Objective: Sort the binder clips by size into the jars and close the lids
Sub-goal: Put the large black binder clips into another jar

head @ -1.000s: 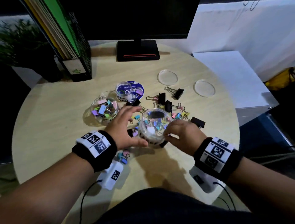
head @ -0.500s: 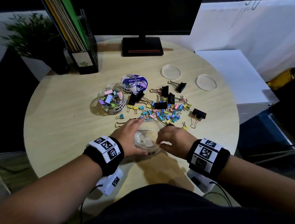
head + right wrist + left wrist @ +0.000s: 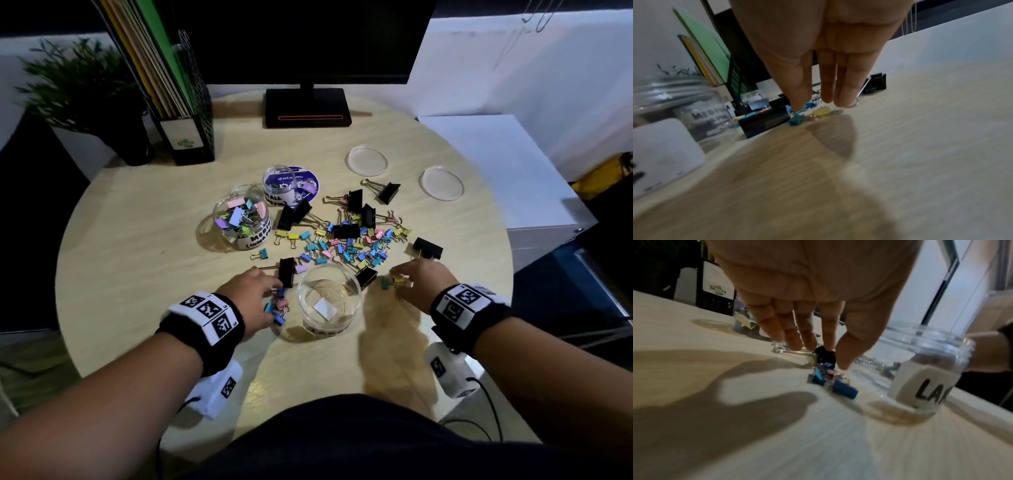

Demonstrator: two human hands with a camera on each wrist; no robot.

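Observation:
The empty clear jar labelled LARGE (image 3: 329, 301) (image 3: 920, 369) stands upright near the table's front, with no hand on it. My left hand (image 3: 274, 284) (image 3: 818, 352) is just left of it, fingers straight and spread over a large black clip (image 3: 287, 272) (image 3: 825, 356) and a few small blue and pink clips (image 3: 276, 308) (image 3: 844, 390). My right hand (image 3: 397, 275) (image 3: 816, 105) is right of the jar, straight fingers pointing down at a teal clip (image 3: 385, 282) (image 3: 796, 121) and a yellow clip (image 3: 399, 281) (image 3: 821, 112). Neither hand grips anything.
A pile of small coloured and large black clips (image 3: 349, 240) lies behind the jar. The medium jar (image 3: 241, 219) holds coloured clips and the small jar (image 3: 279, 186) stands behind it. Two clear lids (image 3: 367, 160) (image 3: 442, 182) lie at the back right. A monitor base (image 3: 308, 109) and file holder (image 3: 185, 137) stand at the rear.
Both hands have let go of the large jar, which now stands empty, and moved apart: the left to the clips on its left, the right to the clips on its right.

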